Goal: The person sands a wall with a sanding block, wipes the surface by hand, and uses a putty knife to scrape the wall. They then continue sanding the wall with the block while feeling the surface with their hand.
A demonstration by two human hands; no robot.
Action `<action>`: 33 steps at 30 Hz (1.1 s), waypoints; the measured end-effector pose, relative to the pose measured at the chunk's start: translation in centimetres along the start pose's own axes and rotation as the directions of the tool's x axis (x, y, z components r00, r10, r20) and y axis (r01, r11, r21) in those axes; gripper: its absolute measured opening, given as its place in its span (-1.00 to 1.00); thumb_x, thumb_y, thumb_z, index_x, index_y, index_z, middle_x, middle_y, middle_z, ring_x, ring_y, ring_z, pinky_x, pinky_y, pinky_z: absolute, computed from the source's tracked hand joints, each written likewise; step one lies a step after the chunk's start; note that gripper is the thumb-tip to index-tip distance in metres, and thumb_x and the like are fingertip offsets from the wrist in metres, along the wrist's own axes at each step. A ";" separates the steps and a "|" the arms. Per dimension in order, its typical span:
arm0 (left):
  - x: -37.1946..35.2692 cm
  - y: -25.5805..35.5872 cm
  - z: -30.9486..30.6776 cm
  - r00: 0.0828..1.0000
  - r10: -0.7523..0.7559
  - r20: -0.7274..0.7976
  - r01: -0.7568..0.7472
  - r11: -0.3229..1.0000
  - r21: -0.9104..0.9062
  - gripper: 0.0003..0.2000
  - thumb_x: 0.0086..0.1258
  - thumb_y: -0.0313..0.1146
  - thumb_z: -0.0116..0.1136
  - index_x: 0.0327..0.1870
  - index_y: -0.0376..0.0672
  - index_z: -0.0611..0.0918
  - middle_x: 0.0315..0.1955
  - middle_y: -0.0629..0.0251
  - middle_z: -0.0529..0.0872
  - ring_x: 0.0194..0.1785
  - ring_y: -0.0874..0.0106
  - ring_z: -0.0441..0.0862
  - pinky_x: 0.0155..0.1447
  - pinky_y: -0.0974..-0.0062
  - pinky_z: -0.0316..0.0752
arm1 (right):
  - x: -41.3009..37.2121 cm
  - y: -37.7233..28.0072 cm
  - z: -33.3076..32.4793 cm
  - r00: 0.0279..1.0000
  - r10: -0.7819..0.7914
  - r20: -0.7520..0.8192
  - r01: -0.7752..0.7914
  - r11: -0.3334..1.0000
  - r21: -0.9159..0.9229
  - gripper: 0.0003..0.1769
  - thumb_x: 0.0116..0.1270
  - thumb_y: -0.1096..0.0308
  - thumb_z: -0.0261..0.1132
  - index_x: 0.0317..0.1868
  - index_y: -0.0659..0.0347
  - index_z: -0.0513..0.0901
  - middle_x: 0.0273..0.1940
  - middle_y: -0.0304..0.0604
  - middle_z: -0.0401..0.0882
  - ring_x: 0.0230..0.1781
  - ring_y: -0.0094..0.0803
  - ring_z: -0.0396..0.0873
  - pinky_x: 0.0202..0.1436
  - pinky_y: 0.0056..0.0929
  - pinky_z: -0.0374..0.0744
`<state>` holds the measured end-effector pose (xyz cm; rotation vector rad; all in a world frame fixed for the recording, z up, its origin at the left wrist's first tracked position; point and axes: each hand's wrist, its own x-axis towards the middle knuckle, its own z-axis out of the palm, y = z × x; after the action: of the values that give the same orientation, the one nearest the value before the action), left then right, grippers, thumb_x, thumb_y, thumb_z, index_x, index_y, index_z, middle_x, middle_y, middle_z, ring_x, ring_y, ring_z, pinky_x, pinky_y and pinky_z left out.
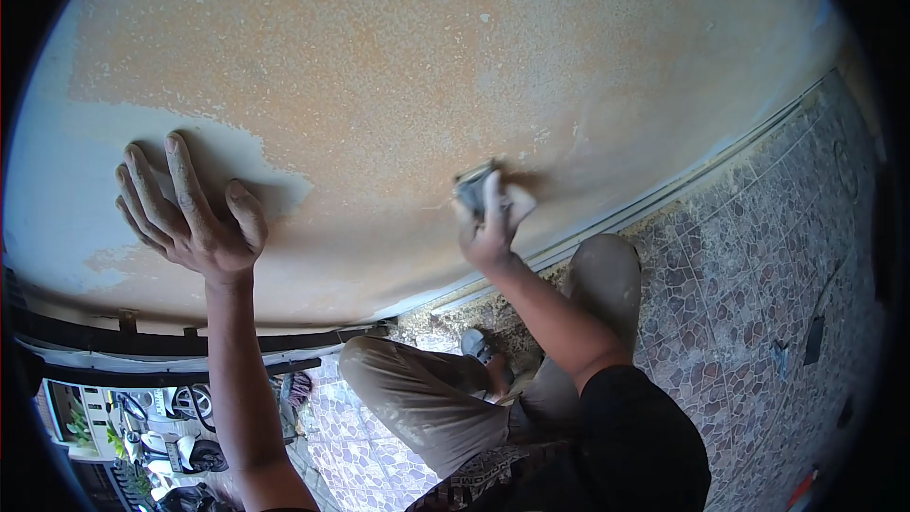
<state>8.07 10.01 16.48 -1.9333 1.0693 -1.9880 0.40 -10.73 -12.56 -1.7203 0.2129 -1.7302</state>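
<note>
My left hand [207, 228] lies against the wall [379, 66], fingers spread, on a pale patch with ragged edges. Dust coats its fingertips. Lower on the wall and to the right, my right hand [491, 223] grips a small dark sanding block [474, 188] and presses it to the orange-tan surface. Motion blurs this hand slightly, and its fingers partly cover the block. Around both hands the wall shows worn orange-tan paint with whitish speckles and pale areas.
My bent knees [604, 275] are close to the wall base. Stone-patterned floor tiles [701, 294], scattered with dust and flakes, run along it. A dark rail [152, 337] crosses at left. Parked motorcycles [180, 450] stand beyond. A small dark object [814, 340] lies on the floor at right.
</note>
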 end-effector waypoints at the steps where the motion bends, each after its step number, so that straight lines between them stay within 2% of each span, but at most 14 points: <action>1: 0.0 0.0 0.0 1.000 0.000 0.008 0.000 1.000 0.008 -0.39 0.57 0.03 -0.21 0.45 -0.21 0.50 0.49 -0.10 0.36 0.60 0.02 0.19 0.62 -0.08 0.03 | -2.8 -0.6 0.1 0.982 -0.115 0.148 0.108 0.993 0.054 -0.28 0.29 0.25 0.53 0.44 0.10 0.51 0.01 -0.12 0.35 -0.02 -0.24 0.36 0.06 -0.23 0.36; 4: 0.0 -0.1 0.1 1.000 0.017 -0.006 -0.017 1.000 0.005 -0.40 0.58 0.03 -0.21 0.45 -0.19 0.50 0.48 -0.09 0.37 0.60 0.03 0.19 0.62 -0.07 0.03 | -0.4 -2.7 -1.4 0.919 -0.251 0.303 0.276 0.960 -0.040 -0.35 0.28 0.31 0.52 0.39 0.07 0.58 -0.01 -0.15 0.37 -0.02 -0.24 0.36 0.08 -0.25 0.34; 8: 0.1 0.2 0.0 1.000 -0.006 0.014 0.006 1.000 0.016 -0.40 0.58 0.04 -0.22 0.45 -0.18 0.50 0.49 -0.08 0.36 0.60 0.05 0.20 0.63 -0.06 0.04 | 10.1 -2.3 -2.8 0.968 0.225 -0.113 -0.220 0.974 0.048 -0.27 0.35 0.45 0.42 0.50 0.36 0.37 0.07 -0.01 0.30 0.02 -0.18 0.37 0.05 -0.24 0.46; 9: 0.2 0.3 0.1 1.000 -0.001 0.001 0.001 1.000 0.014 -0.40 0.58 0.04 -0.22 0.45 -0.18 0.50 0.49 -0.08 0.36 0.60 0.05 0.21 0.62 -0.06 0.04 | 9.8 -2.0 -2.8 0.969 0.222 -0.109 -0.218 0.975 0.044 -0.27 0.35 0.45 0.42 0.50 0.36 0.37 0.07 -0.01 0.30 0.02 -0.18 0.37 0.05 -0.24 0.46; 11: 0.2 0.4 0.1 1.000 -0.004 -0.018 0.004 1.000 0.008 -0.40 0.58 0.04 -0.22 0.45 -0.18 0.50 0.49 -0.07 0.36 0.60 0.05 0.21 0.62 -0.06 0.04 | 7.8 -0.7 -2.0 0.983 0.132 -0.130 -0.146 0.984 -0.103 -0.23 0.39 0.48 0.36 0.54 0.43 0.25 0.16 0.01 0.23 0.06 -0.28 0.38 0.06 -0.33 0.54; 13: 0.1 0.3 0.1 1.000 0.002 -0.016 -0.002 1.000 0.008 -0.40 0.58 0.03 -0.20 0.45 -0.18 0.50 0.49 -0.07 0.37 0.59 0.03 0.22 0.62 -0.07 0.05 | 0.3 -1.4 -0.5 0.995 -0.030 0.098 0.037 0.997 -0.071 -0.21 0.34 0.46 0.42 0.52 0.40 0.29 0.12 0.05 0.26 0.04 -0.21 0.37 0.04 -0.26 0.52; 16: 0.0 0.2 0.1 1.000 0.012 -0.011 -0.012 1.000 -0.005 -0.41 0.58 0.02 -0.18 0.45 -0.19 0.50 0.48 -0.08 0.38 0.58 0.01 0.22 0.61 -0.08 0.05 | -2.5 -3.8 -0.1 0.949 -0.168 0.267 0.160 0.986 0.049 -0.33 0.23 0.28 0.56 0.37 -0.10 0.61 -0.03 -0.23 0.44 -0.05 -0.28 0.41 0.02 -0.21 0.39; 18: 0.1 0.2 0.1 1.000 0.017 0.001 -0.017 1.000 0.006 -0.41 0.58 0.02 -0.18 0.45 -0.19 0.50 0.47 -0.09 0.38 0.58 0.01 0.22 0.61 -0.08 0.05 | 1.4 -3.4 -0.7 0.957 -0.195 0.214 0.193 0.981 0.028 -0.34 0.27 0.34 0.52 0.39 0.05 0.57 0.01 -0.17 0.41 -0.04 -0.29 0.42 -0.01 -0.26 0.43; 22: 0.1 0.4 0.0 1.000 0.008 -0.010 -0.008 1.000 0.003 -0.40 0.58 0.01 -0.20 0.45 -0.21 0.50 0.48 -0.10 0.37 0.58 0.01 0.22 0.61 -0.08 0.06 | 10.9 -0.6 -3.0 0.929 0.323 -0.181 -0.307 0.945 0.110 -0.22 0.39 0.40 0.40 0.53 0.41 0.28 0.14 0.07 0.26 0.01 -0.22 0.38 -0.05 -0.34 0.49; 25: 0.0 0.5 0.1 1.000 0.004 -0.014 -0.004 1.000 0.010 -0.40 0.58 0.02 -0.20 0.45 -0.22 0.49 0.48 -0.10 0.36 0.58 0.00 0.22 0.61 -0.08 0.05 | 6.8 0.3 -1.5 0.956 0.193 -0.219 -0.212 0.975 -0.065 -0.20 0.41 0.39 0.37 0.56 0.38 0.22 0.14 0.09 0.25 0.03 -0.17 0.37 0.02 -0.26 0.49; 28: -0.2 0.3 -0.1 1.000 0.003 0.017 -0.004 1.000 0.021 -0.39 0.58 0.02 -0.20 0.45 -0.21 0.49 0.48 -0.11 0.35 0.58 0.00 0.21 0.61 -0.08 0.05 | -4.0 -1.3 0.2 0.975 -0.103 0.197 0.099 0.995 0.029 -0.26 0.33 0.31 0.47 0.50 0.07 0.42 0.02 -0.09 0.32 0.01 -0.23 0.39 0.02 -0.24 0.41; 30: -0.1 0.4 0.1 1.000 0.012 0.007 -0.012 1.000 0.017 -0.39 0.58 0.03 -0.20 0.46 -0.21 0.49 0.48 -0.11 0.35 0.58 0.00 0.21 0.61 -0.08 0.05 | -2.5 -3.5 -0.3 0.919 -0.235 0.317 0.245 0.969 0.009 -0.25 0.16 0.32 0.57 0.40 -0.15 0.58 -0.04 -0.22 0.40 -0.10 -0.27 0.43 0.04 -0.21 0.39; 32: -0.2 0.2 -0.3 1.000 0.020 0.023 -0.020 1.000 0.018 -0.39 0.58 0.03 -0.20 0.46 -0.21 0.49 0.48 -0.12 0.35 0.59 0.00 0.21 0.61 -0.08 0.05 | 1.6 -2.8 -1.1 0.924 -0.288 0.253 0.297 0.955 0.002 -0.23 0.17 0.36 0.57 0.43 -0.01 0.55 0.01 -0.16 0.39 -0.07 -0.27 0.43 0.03 -0.27 0.40; 33: -0.1 0.3 -0.3 0.999 0.019 0.027 -0.019 1.000 0.023 -0.39 0.58 0.03 -0.20 0.46 -0.21 0.49 0.49 -0.11 0.35 0.59 0.00 0.21 0.61 -0.08 0.05 | 3.5 -2.4 -1.2 0.980 -0.154 0.126 0.157 0.987 -0.015 -0.24 0.20 0.39 0.55 0.44 0.10 0.52 0.03 -0.12 0.38 -0.05 -0.26 0.43 0.02 -0.29 0.42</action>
<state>7.70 10.01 16.26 -1.9253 1.0497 -1.9502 -1.17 -11.22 -8.49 -1.8997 0.0448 -1.7284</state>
